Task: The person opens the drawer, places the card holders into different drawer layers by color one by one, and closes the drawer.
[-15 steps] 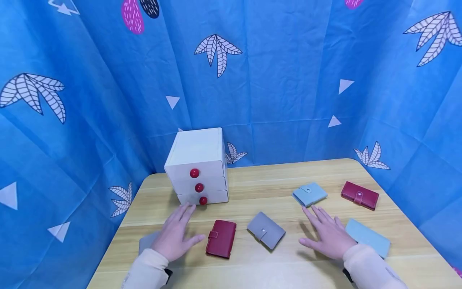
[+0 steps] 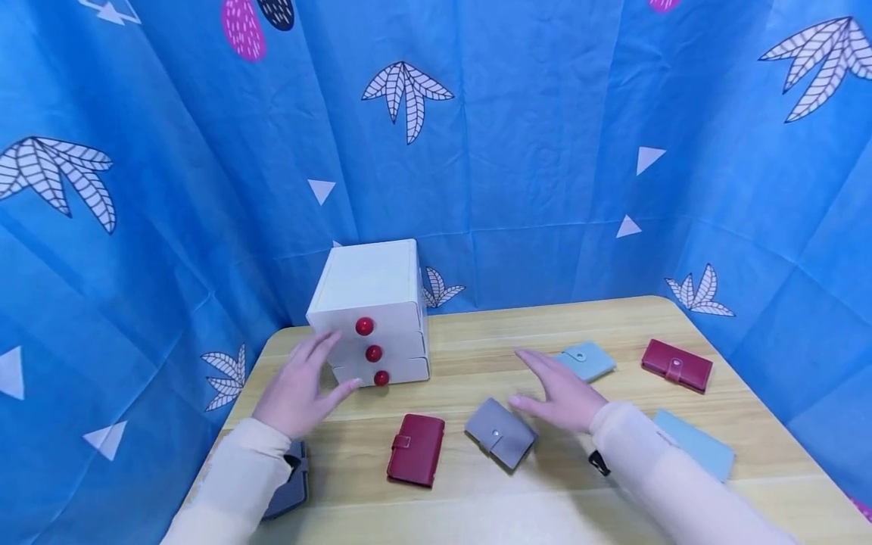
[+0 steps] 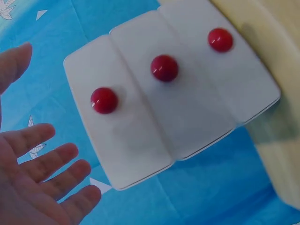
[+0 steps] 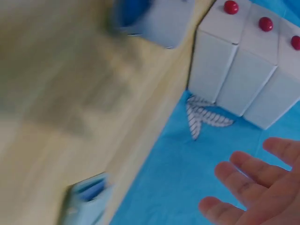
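Note:
A white three-drawer box [image 2: 371, 276] with red round knobs stands at the back left of the table. My left hand [image 2: 296, 390] hovers before its front, fingers spread and empty; in the left wrist view the fingers [image 3: 49, 161] stand apart from the drawer faces. To the right, my right hand [image 2: 562, 393] is raised over the table, holding nothing. It hangs between a grey card wallet [image 2: 502, 433] and a light blue card wallet [image 2: 589, 361], which it partly covers. A dark red wallet [image 2: 417, 449] lies between the two hands.
Another dark red wallet [image 2: 677, 365] lies at the far right, with a longer light blue wallet [image 2: 696, 444] nearer me. A dark grey-blue wallet [image 2: 289, 488] shows beside the left sleeve. Blue patterned curtain [image 2: 531, 151] surrounds the table's back and sides.
My left hand has moved up and forward to the drawer box, uncovering more of the dark grey-blue wallet. My right hand has swung leftward, toward the table's middle.

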A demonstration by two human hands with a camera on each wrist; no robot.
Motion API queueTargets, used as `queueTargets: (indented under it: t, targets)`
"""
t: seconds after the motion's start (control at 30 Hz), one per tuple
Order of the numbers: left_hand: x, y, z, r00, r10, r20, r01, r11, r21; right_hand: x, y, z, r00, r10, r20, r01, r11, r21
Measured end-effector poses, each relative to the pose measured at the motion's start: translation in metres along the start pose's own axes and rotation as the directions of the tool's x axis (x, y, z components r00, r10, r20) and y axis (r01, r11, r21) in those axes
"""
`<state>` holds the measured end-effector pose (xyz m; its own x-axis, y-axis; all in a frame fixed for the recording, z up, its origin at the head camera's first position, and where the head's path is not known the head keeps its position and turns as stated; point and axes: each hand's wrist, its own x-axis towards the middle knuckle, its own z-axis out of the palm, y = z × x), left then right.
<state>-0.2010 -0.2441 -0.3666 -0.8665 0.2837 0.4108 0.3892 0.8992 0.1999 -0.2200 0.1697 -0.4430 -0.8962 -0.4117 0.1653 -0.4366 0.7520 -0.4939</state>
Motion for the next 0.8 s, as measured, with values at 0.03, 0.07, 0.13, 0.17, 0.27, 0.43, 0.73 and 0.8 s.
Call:
queueTargets:
  t: [0.03,0.07,0.13,0.17,0.27,0.43,0.73,0.8]
  targets:
    - [0.004,-0.001,-0.003,1.0,0.002,-0.008,-0.002,1.0,0.003,0.006,-0.005,-0.001,1.0,-0.009,0.007,0.009,1.0,0.001]
    - [0.008,-0.002,-0.005,1.0,0.004,-0.015,-0.004,1.0,0.004,0.013,-0.009,-0.002,1.0,-0.014,0.016,0.014,1.0,0.002]
    - [0.016,-0.004,-0.009,1.0,0.004,-0.018,-0.004,1.0,0.002,0.025,-0.019,-0.005,0.999,-0.009,0.039,0.009,1.0,0.012]
    - [0.021,-0.006,-0.011,1.0,0.004,-0.016,-0.004,1.0,-0.002,0.031,-0.024,-0.006,0.999,-0.011,0.049,0.01,1.0,0.022]
    - [0.033,-0.013,-0.015,1.0,-0.024,0.003,0.024,1.0,-0.009,0.051,-0.04,-0.011,0.997,-0.019,0.078,0.016,0.999,0.046]
    - [0.053,-0.026,-0.016,0.992,-0.119,0.033,0.12,0.992,-0.028,0.084,-0.065,-0.018,0.994,-0.01,0.111,-0.002,0.994,0.111]
    - [0.084,-0.042,-0.009,0.966,-0.244,0.084,0.249,0.967,-0.055,0.131,-0.104,-0.016,0.995,-0.003,0.096,-0.006,0.996,0.093]
    - [0.09,-0.043,-0.007,0.962,-0.255,0.095,0.261,0.964,-0.055,0.139,-0.112,-0.016,0.996,-0.003,0.094,-0.004,0.997,0.078]
